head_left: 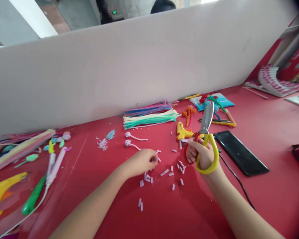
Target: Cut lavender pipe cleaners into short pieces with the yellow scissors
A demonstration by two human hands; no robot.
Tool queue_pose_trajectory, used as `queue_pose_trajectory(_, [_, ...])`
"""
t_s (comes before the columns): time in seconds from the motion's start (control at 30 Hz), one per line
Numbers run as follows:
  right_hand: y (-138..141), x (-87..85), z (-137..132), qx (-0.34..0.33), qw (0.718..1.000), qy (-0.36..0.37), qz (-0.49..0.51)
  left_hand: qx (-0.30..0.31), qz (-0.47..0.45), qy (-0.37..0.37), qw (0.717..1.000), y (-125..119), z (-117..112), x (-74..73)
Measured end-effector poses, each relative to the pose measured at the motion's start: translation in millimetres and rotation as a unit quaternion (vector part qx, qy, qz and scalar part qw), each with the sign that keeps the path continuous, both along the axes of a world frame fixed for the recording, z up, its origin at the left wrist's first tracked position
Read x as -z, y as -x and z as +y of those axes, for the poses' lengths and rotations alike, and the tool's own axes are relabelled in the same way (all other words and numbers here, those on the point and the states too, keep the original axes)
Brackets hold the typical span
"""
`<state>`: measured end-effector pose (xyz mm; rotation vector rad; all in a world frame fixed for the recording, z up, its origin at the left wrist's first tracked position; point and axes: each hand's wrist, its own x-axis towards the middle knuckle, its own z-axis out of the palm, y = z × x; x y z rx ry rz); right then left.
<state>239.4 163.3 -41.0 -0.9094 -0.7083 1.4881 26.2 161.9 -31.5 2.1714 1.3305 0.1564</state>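
My right hand (201, 154) grips a pair of scissors (206, 132) with yellow and red handles, blades pointing up and away from me. My left hand (143, 161) rests on the red table (269, 199) with fingers curled in a pinch over small white cut pieces (169, 172); whether it holds one is unclear. Several such short pieces lie scattered between both hands. Two white pipe-cleaner coils with tails (131, 139) lie just beyond my left hand.
A bundle of coloured pipe cleaners (149, 116) lies by the white partition (139, 66). A yellow glue gun (184, 132), a black phone (240, 152) and a black cord sit right. More pipe cleaners, another glue gun (0, 192) and tools lie left.
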Motion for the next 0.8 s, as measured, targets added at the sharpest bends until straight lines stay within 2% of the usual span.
queue_pose_trajectory(0.07, [-1.3,-2.4,-0.3,0.002,1.000,-0.004,-0.001,0.004,-0.011,0.038,0.999,4.3,-15.6,0.3])
queue_pose_trajectory(0.13, [-3.2,-3.9,0.3,0.008,1.000,-0.012,-0.001,-0.008,-0.018,0.042,0.999,2.7,-11.4,1.5])
queue_pose_trajectory(0.23, [-7.6,-3.6,3.1,0.033,0.999,-0.027,0.001,-0.053,-0.033,-0.034,0.997,-15.0,23.2,7.5])
queue_pose_trajectory(0.3, [-10.5,-2.3,5.6,0.052,0.998,-0.030,0.003,-0.080,-0.042,-0.121,0.989,-35.6,53.3,16.2])
queue_pose_trajectory(0.33, [-11.7,-1.6,6.8,0.057,0.998,-0.027,0.004,-0.093,-0.042,-0.141,0.985,-47.0,67.4,21.8])
queue_pose_trajectory(0.43, [-13.6,-0.4,9.3,0.063,0.998,-0.015,0.004,-0.105,-0.039,-0.163,0.980,-77.1,98.4,38.7])
queue_pose_trajectory(0.5, [-13.6,-1.2,9.8,0.059,0.998,-0.015,0.001,-0.099,-0.032,-0.164,0.981,-87.2,105.4,45.6])
queue_pose_trajectory(0.6, [-12.9,-4.0,9.0,0.048,0.999,-0.015,0.001,-0.069,-0.023,-0.145,0.987,-80.6,92.6,44.1])
queue_pose_trajectory(0.73, [-11.5,-8.4,6.0,0.041,0.999,-0.018,0.010,0.000,-0.018,-0.087,0.996,-45.3,49.2,26.7])
queue_pose_trajectory(0.8, [-10.3,-9.6,4.8,0.042,0.999,-0.022,0.008,0.031,-0.030,-0.028,0.999,-33.2,32.4,18.5])
